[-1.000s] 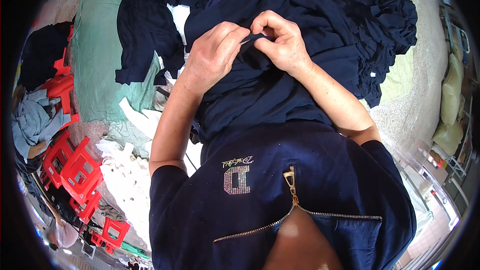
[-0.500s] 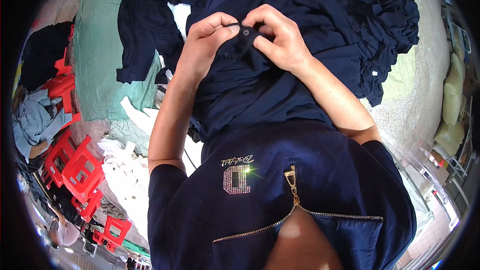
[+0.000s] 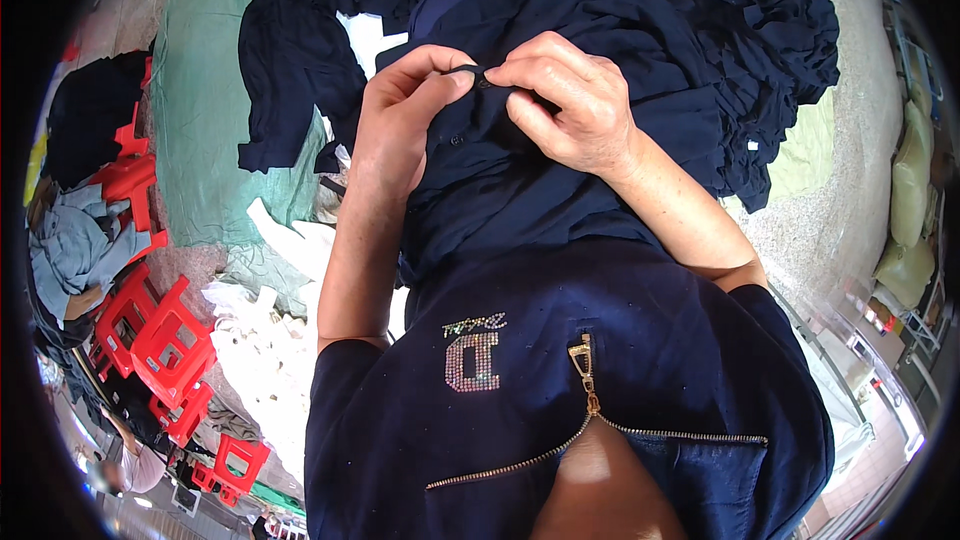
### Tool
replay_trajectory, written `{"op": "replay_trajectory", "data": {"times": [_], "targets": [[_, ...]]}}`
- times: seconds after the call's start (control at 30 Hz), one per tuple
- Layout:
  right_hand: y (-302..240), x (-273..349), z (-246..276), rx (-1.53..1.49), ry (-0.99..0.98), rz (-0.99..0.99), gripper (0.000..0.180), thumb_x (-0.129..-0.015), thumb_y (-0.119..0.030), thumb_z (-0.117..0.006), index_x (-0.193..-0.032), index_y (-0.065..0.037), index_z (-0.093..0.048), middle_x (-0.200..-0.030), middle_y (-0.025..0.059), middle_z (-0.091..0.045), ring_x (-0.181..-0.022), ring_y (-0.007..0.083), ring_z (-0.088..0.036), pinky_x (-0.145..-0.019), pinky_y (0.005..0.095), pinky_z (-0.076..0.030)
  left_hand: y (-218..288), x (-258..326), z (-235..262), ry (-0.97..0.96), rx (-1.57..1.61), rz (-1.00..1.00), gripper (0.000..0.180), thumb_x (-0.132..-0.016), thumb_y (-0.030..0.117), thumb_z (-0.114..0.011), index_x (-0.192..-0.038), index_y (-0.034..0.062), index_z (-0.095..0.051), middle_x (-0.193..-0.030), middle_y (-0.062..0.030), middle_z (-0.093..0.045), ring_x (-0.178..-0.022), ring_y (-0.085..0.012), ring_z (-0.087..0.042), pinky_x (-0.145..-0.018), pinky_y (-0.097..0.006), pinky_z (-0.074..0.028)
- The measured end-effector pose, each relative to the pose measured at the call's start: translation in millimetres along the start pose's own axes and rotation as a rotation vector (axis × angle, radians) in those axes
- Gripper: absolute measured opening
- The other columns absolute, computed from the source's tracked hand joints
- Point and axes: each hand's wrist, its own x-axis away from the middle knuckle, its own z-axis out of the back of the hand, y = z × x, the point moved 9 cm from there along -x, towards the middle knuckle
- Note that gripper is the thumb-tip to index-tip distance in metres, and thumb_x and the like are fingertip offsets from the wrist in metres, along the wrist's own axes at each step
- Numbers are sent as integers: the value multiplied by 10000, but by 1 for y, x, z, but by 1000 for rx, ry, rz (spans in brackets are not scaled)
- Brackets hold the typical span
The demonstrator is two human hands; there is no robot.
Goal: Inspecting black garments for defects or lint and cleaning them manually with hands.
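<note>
A dark navy buttoned garment [image 3: 530,185] lies bunched across my lap. My left hand [image 3: 405,110] pinches its edge between thumb and forefinger. Facing it, my right hand [image 3: 572,105] has thumb and fingers closed on the same edge, at a small dark button [image 3: 485,83]. The fingers partly hide this button, so I cannot tell whether it sits in a buttonhole. Lower on the cloth, beside my left wrist, a second button [image 3: 457,140] shows.
More dark garments [image 3: 690,0] are heaped beyond my lap. A green cloth [image 3: 205,110] covers the floor to the left. Red plastic stools [image 3: 172,340] stand farther left, with grey clothing [image 3: 85,245] among them. White fabric [image 3: 262,360] lies beside my left arm.
Both hands have come slightly nearer to me with the garment's edge. The button between them, plainly seen before, is now mostly covered by my right fingers.
</note>
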Motion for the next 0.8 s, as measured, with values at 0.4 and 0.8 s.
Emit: {"op": "replay_trajectory", "data": {"times": [0.4,0.8], "targets": [[-40,-11,17,220,78,215,166,-694,-63,-753,-847,-84,-691,-834,13,-657,-640,127,-621,-546,247,-427,28,19,-8,108,-40,-18,114,-897,15,-664,-981,-25,-731,-878,-10,-709,-821,-64,-636,-786,-197,-479],[-33,-7,17,137,23,158,220,-625,50,-711,-829,-19,-664,-787,73,-630,-602,179,-618,-512,268,-490,40,26,-22,85,-282,-116,146,-961,92,-673,-1003,-32,-738,-851,20,-681,-795,-26,-572,-717,-186,-440]]}}
